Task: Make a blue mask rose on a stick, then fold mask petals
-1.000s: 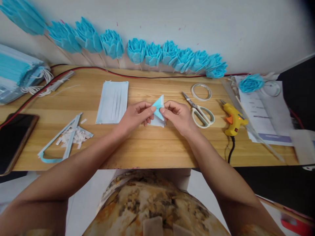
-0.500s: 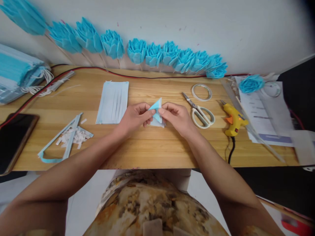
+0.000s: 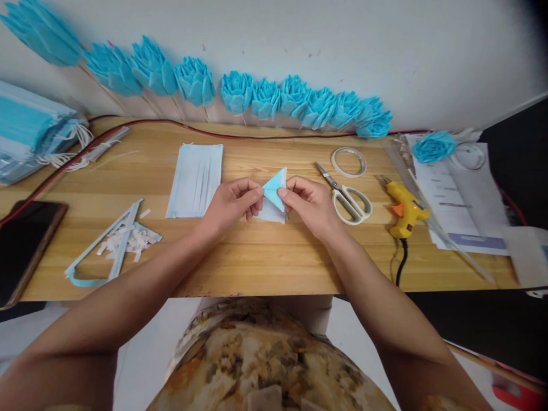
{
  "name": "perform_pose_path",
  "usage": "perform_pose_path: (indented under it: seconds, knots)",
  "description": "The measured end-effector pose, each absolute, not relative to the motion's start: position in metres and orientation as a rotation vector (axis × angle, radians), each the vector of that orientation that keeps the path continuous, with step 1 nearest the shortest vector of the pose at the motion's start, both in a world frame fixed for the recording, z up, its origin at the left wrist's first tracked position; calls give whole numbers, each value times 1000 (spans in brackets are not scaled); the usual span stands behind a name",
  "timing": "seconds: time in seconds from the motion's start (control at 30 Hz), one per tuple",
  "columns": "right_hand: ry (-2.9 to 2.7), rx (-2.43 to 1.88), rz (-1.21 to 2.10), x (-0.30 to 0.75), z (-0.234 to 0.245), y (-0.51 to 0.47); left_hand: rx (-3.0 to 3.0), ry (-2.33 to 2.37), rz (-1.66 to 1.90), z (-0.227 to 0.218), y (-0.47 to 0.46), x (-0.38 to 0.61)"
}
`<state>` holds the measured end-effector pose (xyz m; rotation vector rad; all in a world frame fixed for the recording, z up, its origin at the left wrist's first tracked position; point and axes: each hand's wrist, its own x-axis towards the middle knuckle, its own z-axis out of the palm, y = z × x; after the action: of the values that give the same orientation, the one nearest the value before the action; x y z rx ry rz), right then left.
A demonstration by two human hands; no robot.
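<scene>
A small folded blue triangle of mask fabric (image 3: 275,187) is held upright just above the wooden table (image 3: 257,257). My left hand (image 3: 233,204) pinches its left side with closed fingers. My right hand (image 3: 310,204) pinches its right side, fingers curled. Under the triangle lies a small white piece of fabric (image 3: 270,214). A flat pale blue face mask (image 3: 196,179) lies on the table just left of my left hand.
Scissors (image 3: 347,197), a tape ring (image 3: 350,161) and a yellow glue gun (image 3: 405,208) lie to the right. Blue fabric flowers (image 3: 299,101) line the wall. Cut strips and scraps (image 3: 117,242), a dark phone (image 3: 23,245) and a mask stack (image 3: 29,134) lie left. Papers (image 3: 454,194) sit far right.
The triangle dipped and tilted left half a second ago, then rose and stands more upright now. Both hands keep their pinch and barely shift.
</scene>
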<state>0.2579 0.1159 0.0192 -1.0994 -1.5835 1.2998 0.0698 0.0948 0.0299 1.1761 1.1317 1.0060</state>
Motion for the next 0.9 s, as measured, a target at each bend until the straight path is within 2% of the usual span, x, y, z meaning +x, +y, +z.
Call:
perform_pose_path:
  seconds: [0.63, 0.8, 0.9]
  knots:
    - [-1570, -1043, 1379, 253, 17, 113, 1221, 1048, 919, 23, 94, 73]
    - [-1501, -1095, 1225, 256, 16, 115, 1250, 1035, 849, 24, 93, 74]
    - [-1465, -1110, 1244, 259, 16, 117, 1229, 1079, 877, 26, 93, 72]
